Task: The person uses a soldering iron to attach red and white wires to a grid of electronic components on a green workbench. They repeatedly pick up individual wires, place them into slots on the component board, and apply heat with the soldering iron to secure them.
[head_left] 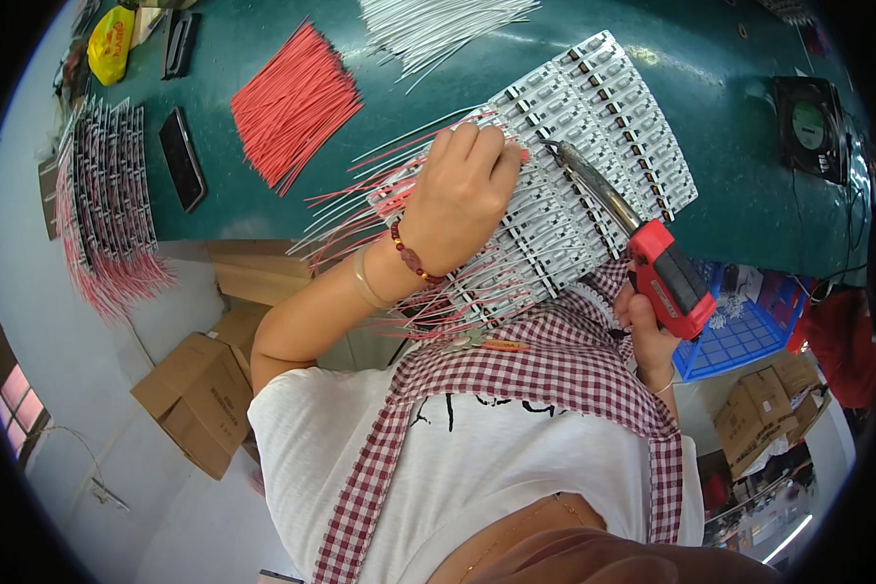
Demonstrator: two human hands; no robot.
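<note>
We see a yellow plastic bag (110, 41) with red print at the far left corner of the green desk (730, 88), and two dark phones with blank screens, one beside it (179, 43) and one nearer the desk's edge (182, 158). Below the desk, brown cardboard boxes sit on the floor at left (197, 397) and lower right (761, 409).

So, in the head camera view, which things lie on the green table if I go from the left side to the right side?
Stack of wired strips → black phone → bundle of red wires → left hand pressing the white panel → soldering iron in the right hand → small black fan.
</note>
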